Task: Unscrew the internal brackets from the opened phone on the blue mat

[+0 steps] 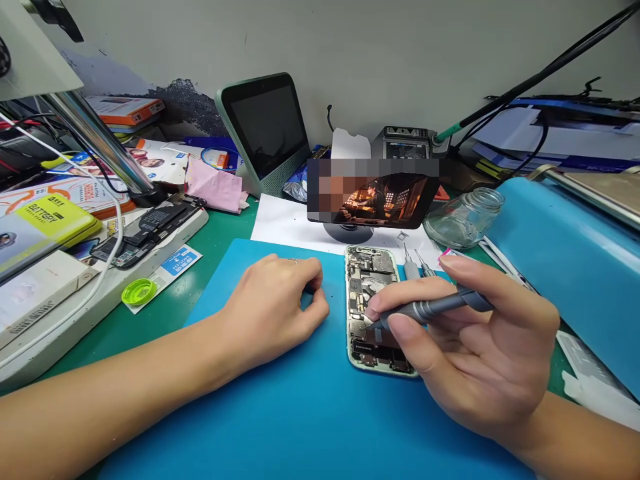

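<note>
An opened smartphone (356, 285) with its inner boards and connectors showing lies on a blue mat (280, 413). My right hand (480, 347) is closed around a grey precision screwdriver (425, 310), held slanted. Its thin tip points down at the lower left part of the phone's insides; I cannot tell whether it touches a screw. To the left of the phone, my left hand (275, 307) rests on the mat with its fingers curled in, apart from the phone. Nothing shows in it. Two more slim screwdrivers (411, 267) lie just beyond the phone's upper right corner.
Behind the phone, a lit phone screen (385, 200) leans on a round stand. A smart display (265, 127) and a glass jar (465, 217) flank it. On the left are another opened phone (160, 220), a green cap (139, 291) and battery boxes (50, 220).
</note>
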Available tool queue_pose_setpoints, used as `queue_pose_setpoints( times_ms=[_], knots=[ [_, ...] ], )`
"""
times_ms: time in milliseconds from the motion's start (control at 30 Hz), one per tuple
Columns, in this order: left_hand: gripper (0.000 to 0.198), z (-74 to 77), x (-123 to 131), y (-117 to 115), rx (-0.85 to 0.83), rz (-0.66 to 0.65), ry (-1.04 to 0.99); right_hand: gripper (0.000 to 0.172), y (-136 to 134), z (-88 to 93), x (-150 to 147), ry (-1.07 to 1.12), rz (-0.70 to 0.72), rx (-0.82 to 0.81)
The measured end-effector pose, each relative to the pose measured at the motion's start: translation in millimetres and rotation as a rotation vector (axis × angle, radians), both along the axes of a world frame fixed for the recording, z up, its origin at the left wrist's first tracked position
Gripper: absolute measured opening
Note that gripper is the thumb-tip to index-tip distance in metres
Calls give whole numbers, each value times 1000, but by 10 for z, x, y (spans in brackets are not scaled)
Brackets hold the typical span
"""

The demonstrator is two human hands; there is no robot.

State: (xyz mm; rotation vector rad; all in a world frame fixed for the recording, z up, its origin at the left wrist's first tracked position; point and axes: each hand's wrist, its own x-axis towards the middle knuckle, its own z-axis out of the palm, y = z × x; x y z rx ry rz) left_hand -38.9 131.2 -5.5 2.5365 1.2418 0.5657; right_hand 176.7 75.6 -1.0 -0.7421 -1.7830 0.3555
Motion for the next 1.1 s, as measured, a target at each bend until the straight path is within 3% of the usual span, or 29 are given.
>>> queue_pose_setpoints(
  times_ms=[233, 800, 1100],
  knots=[
    [8, 5, 10, 0, -39, -1, 54, 76, -15, -20, 10, 14, 33, -30],
    [15, 63, 36, -36, -133, 55, 40, 77, -27, -22, 7, 31, -33, -28],
    [15, -6, -1, -42, -10, -88, -95, 69, -57, -57, 25, 31, -91, -125]
  ],
)
